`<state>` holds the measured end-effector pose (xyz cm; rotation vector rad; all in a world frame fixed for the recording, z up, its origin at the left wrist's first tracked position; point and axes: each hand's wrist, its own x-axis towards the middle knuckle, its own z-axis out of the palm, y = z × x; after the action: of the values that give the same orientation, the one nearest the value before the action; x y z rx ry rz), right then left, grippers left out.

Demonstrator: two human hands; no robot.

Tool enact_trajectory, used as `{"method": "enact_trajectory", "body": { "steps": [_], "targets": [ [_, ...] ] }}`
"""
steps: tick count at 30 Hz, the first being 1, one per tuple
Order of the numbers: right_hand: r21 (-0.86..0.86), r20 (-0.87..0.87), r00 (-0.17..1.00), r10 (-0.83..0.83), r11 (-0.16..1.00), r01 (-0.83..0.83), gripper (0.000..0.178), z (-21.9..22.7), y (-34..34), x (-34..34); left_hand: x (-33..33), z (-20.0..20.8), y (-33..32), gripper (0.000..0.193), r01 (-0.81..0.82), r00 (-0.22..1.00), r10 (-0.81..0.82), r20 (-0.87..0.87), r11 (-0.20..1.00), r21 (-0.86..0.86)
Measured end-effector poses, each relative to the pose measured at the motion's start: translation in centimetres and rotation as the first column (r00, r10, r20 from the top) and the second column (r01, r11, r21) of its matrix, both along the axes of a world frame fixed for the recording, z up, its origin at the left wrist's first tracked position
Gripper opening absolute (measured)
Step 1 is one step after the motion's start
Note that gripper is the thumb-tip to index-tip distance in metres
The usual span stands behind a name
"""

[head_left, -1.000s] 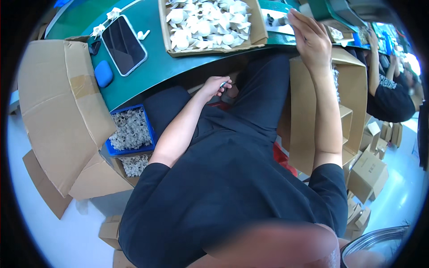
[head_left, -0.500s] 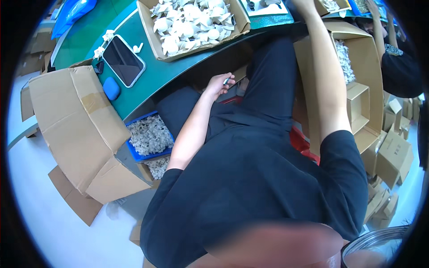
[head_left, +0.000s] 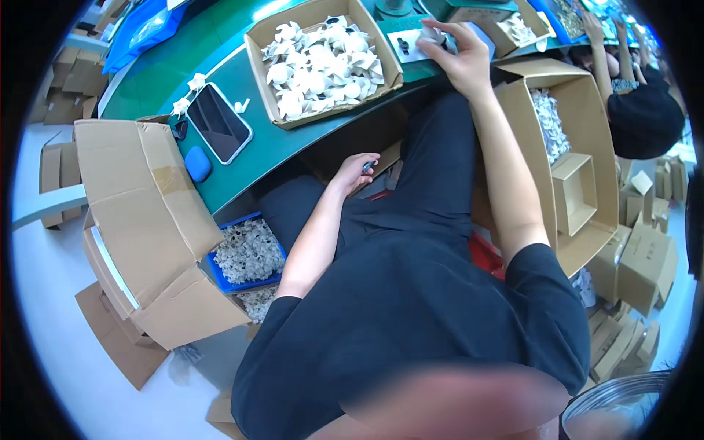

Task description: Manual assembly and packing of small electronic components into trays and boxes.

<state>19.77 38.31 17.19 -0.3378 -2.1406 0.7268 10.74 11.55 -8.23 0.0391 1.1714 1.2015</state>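
My right hand (head_left: 469, 64) reaches to the bench, thumb and fingers curved around a small grey-white plastic part (head_left: 431, 35). That part is at a white plate (head_left: 402, 48) with dark fittings on it. Over my lap, my left hand (head_left: 352, 174) is closed on a small dark-and-light piece (head_left: 369, 166), too small to name. Left of the plate stands a cardboard tray (head_left: 273, 103) heaped with white bladed plastic parts (head_left: 323, 66).
A phone (head_left: 218, 123), a blue case (head_left: 197, 163) and small white pieces lie on the green bench (head_left: 242, 172). Left of my lap is a blue bin (head_left: 246, 284) of small parts; at my right, an open carton (head_left: 587, 95). Another person's arm (head_left: 600, 70) shows far right.
My right hand has come back from the far edge and left to the white plate, fingers now around the grey-white part. My left hand stays closed over my lap. The view has shifted slightly.
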Motion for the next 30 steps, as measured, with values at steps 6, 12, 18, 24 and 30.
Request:
{"method": "enact_trajectory", "body": {
  "steps": [6,12,18,24,30],
  "targets": [
    [0.010,-0.333,0.933,-0.139,0.989,0.150,0.030,-3.7,-1.4,-1.6,0.4,-1.0,0.2,0.025,-0.033,0.999,0.033,0.023,0.999,0.002],
    [0.117,-0.462,0.886,-0.037,0.988,0.103,0.041,-1.6,-5.6,-1.3,-0.1,-1.3,0.4,0.032,-0.039,0.999,0.039,-0.009,0.998,-0.039],
    [0.358,-0.256,0.960,0.117,0.933,-0.018,0.047,4.9,-9.0,-3.2,0.7,1.6,0.3,0.037,-0.012,0.997,-0.001,0.078,0.987,0.161],
    [0.059,-0.027,0.921,0.390,0.920,-0.388,0.036,0.6,-9.4,3.2,1.5,16.8,-0.5,0.042,-0.254,0.922,0.000,0.388,0.756,0.603],
    [-0.271,0.073,0.907,0.416,0.883,-0.383,0.029,-1.4,-11.2,6.4,1.6,18.6,0.4,0.051,-0.029,0.998,-0.013,0.062,0.775,0.631]
  ]
}}
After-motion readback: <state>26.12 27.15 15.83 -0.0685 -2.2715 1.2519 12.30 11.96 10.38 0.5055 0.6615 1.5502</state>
